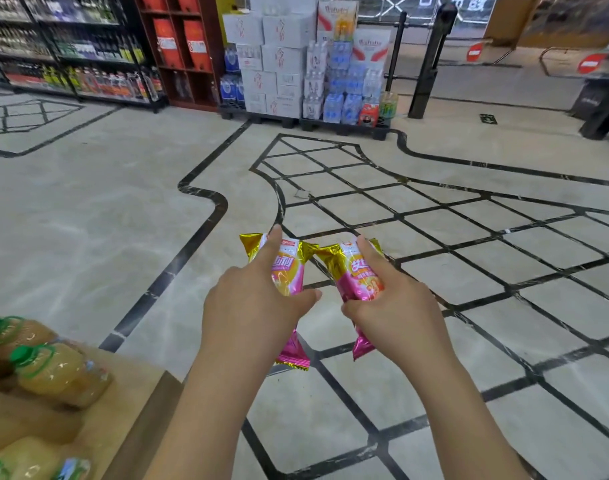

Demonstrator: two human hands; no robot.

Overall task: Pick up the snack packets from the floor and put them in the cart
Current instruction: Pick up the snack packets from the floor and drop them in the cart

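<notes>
Arms extended over the floor (88, 220).
Left grip (258, 306) pinches left snack packet (291, 271), index finger straight toward 12 o'clock; right grip (396, 310) pinches right snack packet (356, 282), index toward 11 o'clock.

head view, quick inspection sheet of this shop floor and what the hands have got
Surface: beige stone floor with black inlaid lines; no packets seen lying on it.
Job's things: two pink-and-gold foil snack packets, left packet and right packet, side by side; cart not in view.
Clutter: yellow juice jugs with green caps on a brown wooden stand, lower left.
Grippers: left hand grips the left packet, right hand grips the right packet, index fingers laid along them.
Cables: nothing seen.
Surroundings: stacked white cartons, wrapped bottled-water packs, drinks shelves, black gate post.
</notes>
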